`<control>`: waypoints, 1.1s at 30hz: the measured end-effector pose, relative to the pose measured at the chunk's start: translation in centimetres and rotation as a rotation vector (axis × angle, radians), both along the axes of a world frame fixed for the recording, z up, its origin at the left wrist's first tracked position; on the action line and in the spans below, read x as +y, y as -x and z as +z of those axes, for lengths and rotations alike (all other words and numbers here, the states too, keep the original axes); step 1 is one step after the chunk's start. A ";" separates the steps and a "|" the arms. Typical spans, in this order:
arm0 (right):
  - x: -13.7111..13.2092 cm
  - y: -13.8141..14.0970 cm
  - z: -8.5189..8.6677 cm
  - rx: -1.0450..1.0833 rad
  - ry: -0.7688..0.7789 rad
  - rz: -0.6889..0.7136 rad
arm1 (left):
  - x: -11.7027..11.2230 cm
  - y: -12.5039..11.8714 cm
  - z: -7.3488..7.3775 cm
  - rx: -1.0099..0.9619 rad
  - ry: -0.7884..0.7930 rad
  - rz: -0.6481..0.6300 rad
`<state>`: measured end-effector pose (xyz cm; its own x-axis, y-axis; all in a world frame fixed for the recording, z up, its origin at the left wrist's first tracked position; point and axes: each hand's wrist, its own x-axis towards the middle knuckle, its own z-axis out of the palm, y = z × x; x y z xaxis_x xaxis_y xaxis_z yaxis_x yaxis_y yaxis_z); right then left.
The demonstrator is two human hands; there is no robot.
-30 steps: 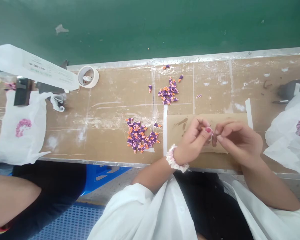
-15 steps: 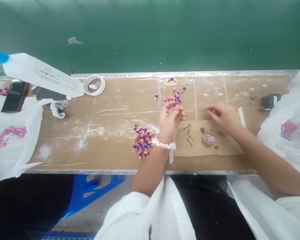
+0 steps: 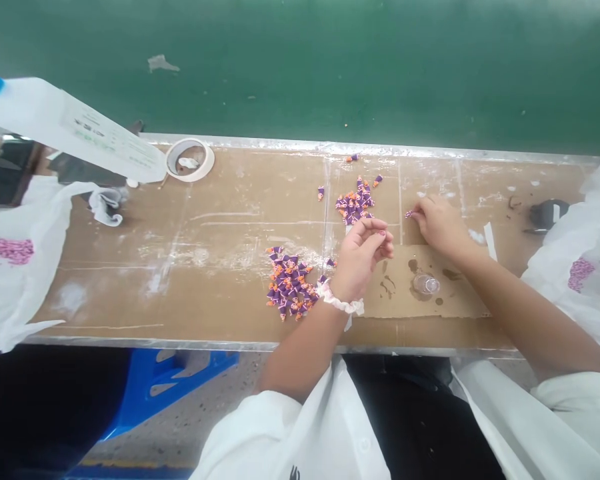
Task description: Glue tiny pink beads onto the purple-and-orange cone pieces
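Observation:
My right hand (image 3: 443, 225) is closed, its thumb and fingertips pinching a small pink-and-purple piece (image 3: 409, 214) just above the table. My left hand (image 3: 361, 253), with a pale scrunchie on its wrist, is held palm up, thumb against curled fingers; whatever may be between them is too small to make out. Beyond it lies a loose group of small purple-and-orange figures (image 3: 353, 203). A larger pile of the same figures (image 3: 287, 283) lies left of my left wrist. A small clear cup (image 3: 427, 285) stands on a stained cardboard piece (image 3: 405, 307) between my forearms.
A white bottle (image 3: 75, 130) with a blue cap stands at the left, beside a tape roll (image 3: 211, 163). White plastic sheets with pink pieces (image 3: 10, 251) lie at both ends. A dark object (image 3: 547, 215) is at the right, a blue stool (image 3: 135, 393) below the table edge.
My right hand has closed on the small pink-and-purple piece that lay on the table. The left hand has shifted slightly right and nearer, showing more figures by the wrist. The view has shifted slightly.

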<state>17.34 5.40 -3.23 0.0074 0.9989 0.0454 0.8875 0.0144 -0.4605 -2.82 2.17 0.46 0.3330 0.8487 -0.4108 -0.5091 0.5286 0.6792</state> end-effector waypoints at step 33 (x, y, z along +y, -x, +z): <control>-10.0 1.1 5.1 0.456 -0.486 0.434 | -3.3 -2.2 -1.1 -0.138 -0.120 -0.367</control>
